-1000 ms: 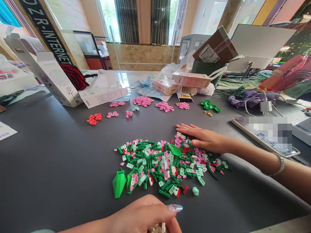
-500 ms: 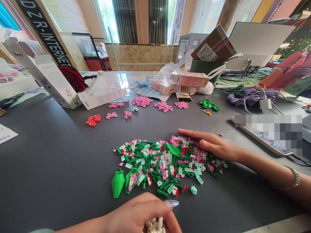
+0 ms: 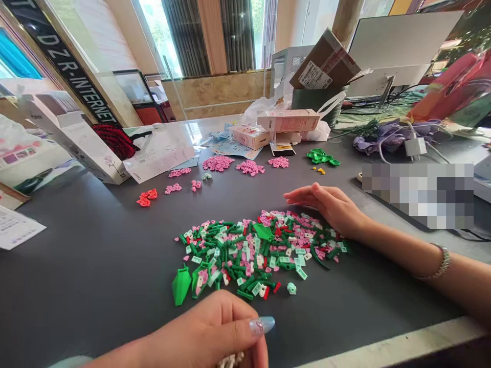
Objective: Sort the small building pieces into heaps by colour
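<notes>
A mixed pile of small toy building pieces [image 3: 245, 253] lies on the dark table, with green stems, pink bits, mint tiles and some red and white parts. My left hand [image 3: 218, 327] is curled at the near edge around a cluster of small white building pieces [image 3: 230, 360], mostly hidden by the fingers. At the far right of the pile, my right hand [image 3: 333, 207] rests on its side with fingers stretched out and nothing visible in them. Two green leaf-shaped pieces, one of them a large leaf piece [image 3: 181, 286], lie at the pile's near left. A mint rose-like piece [image 3: 292, 288] sits apart at the front.
Behind the pile stand sorted groups: red flowers [image 3: 147, 197], several pink clusters [image 3: 218, 163], green leaves [image 3: 322, 157] and yellow bits [image 3: 319, 170]. Farther back are pink boxes [image 3: 288, 121] and a white carton [image 3: 82, 138]. A phone-like device with a blurred screen [image 3: 414, 197] lies at right.
My right hand has lifted slightly and moved to the pile's far edge, its thumb now higher. My left hand has closed further over the white pieces. The camera view has tilted and shifted.
</notes>
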{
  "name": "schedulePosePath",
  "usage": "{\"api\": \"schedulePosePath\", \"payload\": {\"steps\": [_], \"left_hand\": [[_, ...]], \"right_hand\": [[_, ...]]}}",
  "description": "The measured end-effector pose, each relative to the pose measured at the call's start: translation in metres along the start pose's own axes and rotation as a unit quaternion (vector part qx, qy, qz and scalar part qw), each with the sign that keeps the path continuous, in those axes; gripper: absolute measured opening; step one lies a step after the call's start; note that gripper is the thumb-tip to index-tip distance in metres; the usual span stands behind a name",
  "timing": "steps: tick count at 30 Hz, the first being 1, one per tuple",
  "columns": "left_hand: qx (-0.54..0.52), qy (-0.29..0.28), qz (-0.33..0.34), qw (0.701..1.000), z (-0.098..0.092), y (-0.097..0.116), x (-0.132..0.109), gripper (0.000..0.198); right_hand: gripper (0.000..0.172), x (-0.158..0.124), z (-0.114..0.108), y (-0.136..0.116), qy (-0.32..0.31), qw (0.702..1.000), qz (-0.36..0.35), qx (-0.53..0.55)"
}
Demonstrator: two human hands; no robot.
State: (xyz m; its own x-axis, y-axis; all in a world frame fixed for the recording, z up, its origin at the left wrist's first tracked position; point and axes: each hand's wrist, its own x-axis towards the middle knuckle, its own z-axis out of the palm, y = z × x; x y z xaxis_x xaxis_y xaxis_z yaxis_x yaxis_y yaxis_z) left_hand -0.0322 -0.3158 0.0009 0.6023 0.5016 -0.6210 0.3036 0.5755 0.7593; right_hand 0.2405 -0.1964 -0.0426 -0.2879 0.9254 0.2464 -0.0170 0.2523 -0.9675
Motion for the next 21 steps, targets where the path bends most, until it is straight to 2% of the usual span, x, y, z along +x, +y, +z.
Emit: {"api": "schedulePosePath", "payload": {"steps": [1, 4, 8, 11, 16, 18, 21], "left_hand": [[0.004, -0.005, 0.002, 1.0, -0.001, 0.005, 0.001, 0.048], [0.033, 0.032, 0.04, 0.998, -0.01, 0.021, 0.006, 0.046], [0.017, 0.169, 0.122, 0.978, -0.039, 0.051, 0.024, 0.028], [0.025, 0.25, 0.162, 0.954, -0.064, 0.078, 0.047, 0.027], [0.04, 0.322, 0.184, 0.928, -0.101, 0.112, 0.086, 0.031], [0.041, 0.347, 0.182, 0.919, -0.111, 0.118, 0.099, 0.02], [0.034, 0.369, 0.173, 0.913, -0.122, 0.123, 0.112, 0.018]], "right_hand": [[0.053, 0.0, 0.0, 0.0, 0.02, 1.0, -0.001, -0.006], [0.054, -0.001, 0.0, -0.001, 0.065, 0.998, -0.008, -0.005], [0.057, -0.001, -0.002, -0.003, 0.07, 0.997, -0.017, -0.029], [0.058, -0.004, -0.003, -0.007, 0.061, 0.991, -0.05, -0.109], [0.056, -0.012, -0.005, -0.017, 0.046, 0.964, -0.109, -0.24], [0.054, -0.014, -0.006, -0.021, 0.038, 0.958, -0.119, -0.258], [0.051, -0.015, -0.008, -0.025, 0.037, 0.957, -0.128, -0.258]]}}
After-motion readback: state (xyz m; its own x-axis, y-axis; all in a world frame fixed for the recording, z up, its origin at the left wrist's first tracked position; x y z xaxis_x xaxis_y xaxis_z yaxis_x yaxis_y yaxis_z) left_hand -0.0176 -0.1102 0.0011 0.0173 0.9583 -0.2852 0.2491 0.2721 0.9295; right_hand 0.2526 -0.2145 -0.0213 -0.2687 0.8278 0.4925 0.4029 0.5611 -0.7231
